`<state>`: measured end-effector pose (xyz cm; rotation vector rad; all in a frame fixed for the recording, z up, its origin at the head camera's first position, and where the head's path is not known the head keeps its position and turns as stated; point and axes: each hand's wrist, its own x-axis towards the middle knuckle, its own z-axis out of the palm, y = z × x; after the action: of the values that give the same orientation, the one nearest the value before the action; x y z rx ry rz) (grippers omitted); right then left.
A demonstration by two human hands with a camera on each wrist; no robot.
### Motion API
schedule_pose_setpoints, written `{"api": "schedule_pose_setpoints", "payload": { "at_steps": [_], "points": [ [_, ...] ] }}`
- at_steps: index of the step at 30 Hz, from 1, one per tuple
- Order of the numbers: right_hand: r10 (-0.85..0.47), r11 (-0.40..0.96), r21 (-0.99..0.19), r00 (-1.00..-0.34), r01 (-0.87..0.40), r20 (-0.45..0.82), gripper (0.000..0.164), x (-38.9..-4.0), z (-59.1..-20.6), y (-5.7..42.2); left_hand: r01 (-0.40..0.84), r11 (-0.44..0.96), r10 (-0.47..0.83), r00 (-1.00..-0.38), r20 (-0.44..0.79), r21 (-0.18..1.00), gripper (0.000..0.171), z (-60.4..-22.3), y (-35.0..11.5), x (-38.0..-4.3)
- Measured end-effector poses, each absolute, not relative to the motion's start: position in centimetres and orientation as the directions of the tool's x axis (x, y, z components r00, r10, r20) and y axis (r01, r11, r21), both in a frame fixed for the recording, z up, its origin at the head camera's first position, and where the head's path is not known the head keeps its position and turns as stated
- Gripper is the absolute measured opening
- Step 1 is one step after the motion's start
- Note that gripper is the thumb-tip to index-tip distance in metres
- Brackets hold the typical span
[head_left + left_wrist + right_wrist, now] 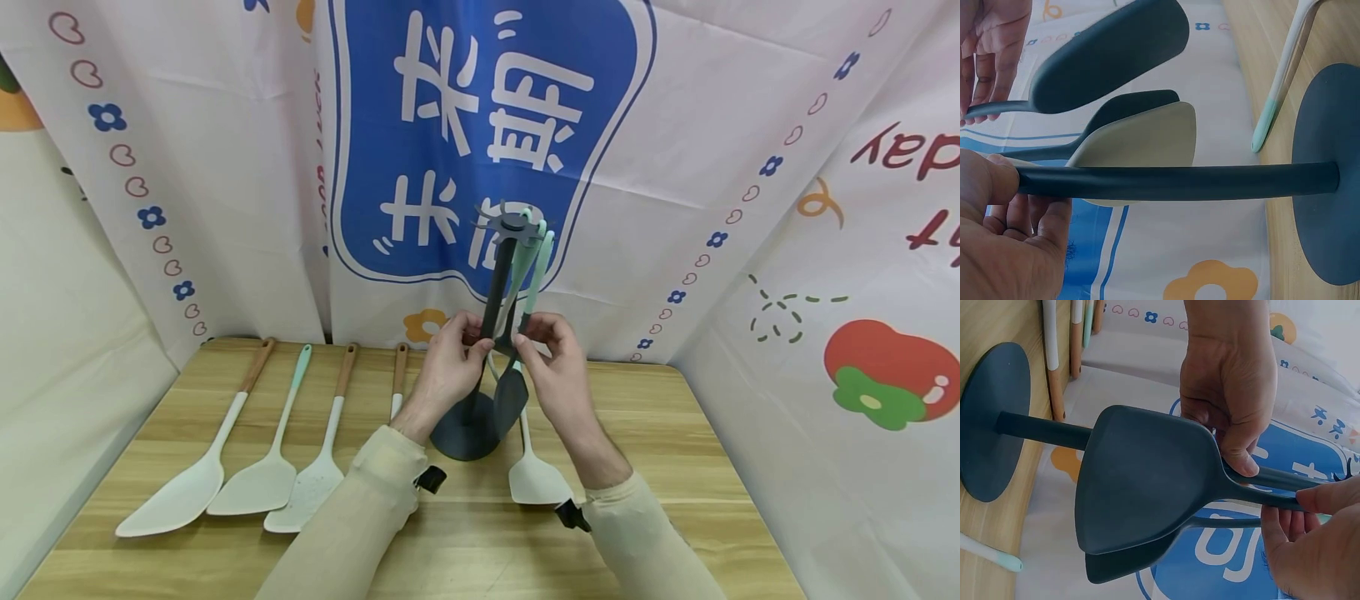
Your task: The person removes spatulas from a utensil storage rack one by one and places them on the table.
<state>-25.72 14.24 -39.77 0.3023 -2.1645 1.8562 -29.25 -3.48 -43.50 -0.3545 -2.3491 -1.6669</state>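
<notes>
My left hand (450, 354) grips the upright pole (1179, 182) of a dark utensil stand, thumb on one side and fingers on the other. My right hand (558, 358) pinches the dark neck of a spatula (1147, 478) with a mint handle (538, 275). This spatula hangs head down, its hooked end up at the stand's top ring (512, 223). Behind it hang another dark-headed utensil (1132, 112) and a beige-headed one (1147, 140). The stand's round base (453, 437) sits on the table.
On the wooden table (637, 517), a white turner (536, 482) with a mint handle lies just right of the base. Left of the stand lie a white spoon-shaped spatula (176, 500), a mint-handled turner (255, 485), a speckled-looking turner (307, 492) and another wooden-handled utensil (400, 375). Printed cloth (247, 167) hangs behind.
</notes>
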Motion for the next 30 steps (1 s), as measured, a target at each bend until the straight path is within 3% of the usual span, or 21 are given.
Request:
{"api": "schedule_pose_setpoints", "payload": {
  "at_steps": [16, 30],
  "points": [
    [0.045, 0.183, -0.915, -0.927, -0.359, 0.373, 0.033, -25.0, -39.1, 15.8, 0.325, 0.323, 0.052, -0.944, 0.326, 0.889, 0.017, -43.6, -3.4, -29.3],
    [0.046, 0.289, -0.911, -0.947, -0.293, 0.319, 0.032, -25.0, -39.5, 18.4, 0.325, 0.323, 0.050, -0.944, 0.327, 0.889, 0.016, -43.6, -3.4, -29.3]
  ]
}}
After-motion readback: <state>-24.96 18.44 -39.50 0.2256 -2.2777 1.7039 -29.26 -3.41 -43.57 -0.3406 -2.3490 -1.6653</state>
